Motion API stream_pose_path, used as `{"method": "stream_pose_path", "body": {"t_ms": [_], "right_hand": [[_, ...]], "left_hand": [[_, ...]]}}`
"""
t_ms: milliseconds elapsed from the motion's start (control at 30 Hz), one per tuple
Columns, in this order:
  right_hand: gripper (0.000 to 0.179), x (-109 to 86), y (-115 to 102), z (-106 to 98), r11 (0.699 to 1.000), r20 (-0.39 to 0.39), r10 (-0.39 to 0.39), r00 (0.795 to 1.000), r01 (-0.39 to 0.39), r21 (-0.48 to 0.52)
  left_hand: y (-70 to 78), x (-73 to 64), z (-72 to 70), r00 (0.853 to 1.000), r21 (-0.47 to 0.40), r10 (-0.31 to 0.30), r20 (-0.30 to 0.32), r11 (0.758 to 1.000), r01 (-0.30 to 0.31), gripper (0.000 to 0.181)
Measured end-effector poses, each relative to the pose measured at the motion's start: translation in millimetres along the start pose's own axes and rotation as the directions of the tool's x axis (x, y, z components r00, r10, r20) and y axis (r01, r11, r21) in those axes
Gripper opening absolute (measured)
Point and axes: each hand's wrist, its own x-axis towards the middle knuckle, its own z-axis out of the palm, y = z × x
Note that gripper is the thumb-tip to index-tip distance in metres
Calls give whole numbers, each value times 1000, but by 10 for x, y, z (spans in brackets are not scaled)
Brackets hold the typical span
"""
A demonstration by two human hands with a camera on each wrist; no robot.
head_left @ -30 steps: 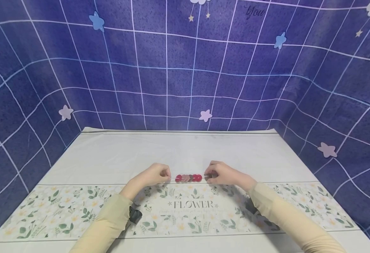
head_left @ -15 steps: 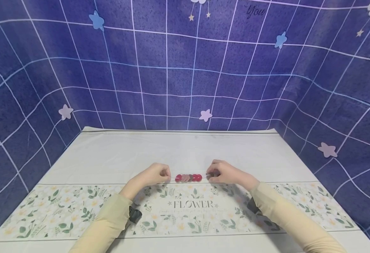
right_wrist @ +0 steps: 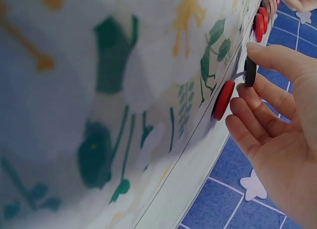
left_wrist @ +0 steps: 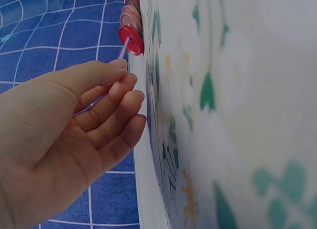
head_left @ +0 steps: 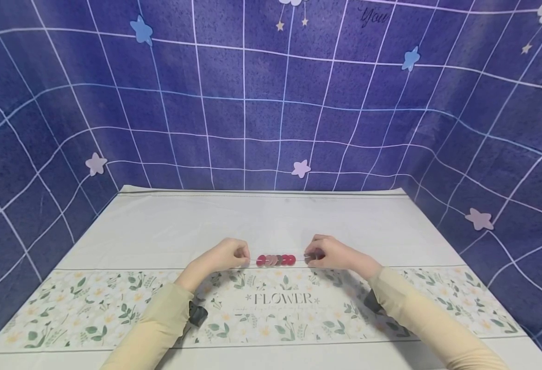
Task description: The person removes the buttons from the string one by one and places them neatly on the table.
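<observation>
A row of round buttons [head_left: 275, 261] in red, pink and dark grey hangs on a thin pale string [left_wrist: 123, 51] between the two hands. My left hand [head_left: 227, 254] pinches the string between thumb and index finger, just left of the end red button [left_wrist: 126, 34]. On the other side, my right hand [head_left: 330, 253] pinches a dark button [right_wrist: 250, 72] by its edge, apart from the row. Close by that hand, a loose-looking red button [right_wrist: 224, 101] sits beside the dark one, with a bit of string between them.
Under the hands is a table with a white cloth [head_left: 197, 221], printed with a floral band and the word FLOWER [head_left: 284, 299]. A blue grid-patterned curtain [head_left: 271, 118] with stars stands behind and on both sides.
My right hand has shifted slightly to the right, widening the gap between the dark button it holds and the row. The left hand and the row stay almost in place.
</observation>
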Motion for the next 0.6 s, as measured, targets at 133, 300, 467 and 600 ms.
{"method": "stream_pose_path", "body": {"t_ms": [133, 300, 467, 600], "right_hand": [[26, -12, 10, -2, 1000, -5, 2, 1000, -2, -7], [24, -20, 33, -5, 1000, -19, -12, 1000, 12, -21], [25, -33, 37, -11, 1000, -24, -23, 999, 22, -16], [25, -48, 46, -14, 1000, -23, -17, 1000, 17, -12]], "left_hand": [[3, 1, -3, 1000, 0, -7, 2, 1000, 7, 8], [9, 2, -7, 1000, 1, -15, 8, 1000, 15, 8], [8, -1, -3, 1000, 1, -11, 9, 1000, 11, 7], [2, -1, 1, 1000, -1, -11, 5, 1000, 11, 7]]}}
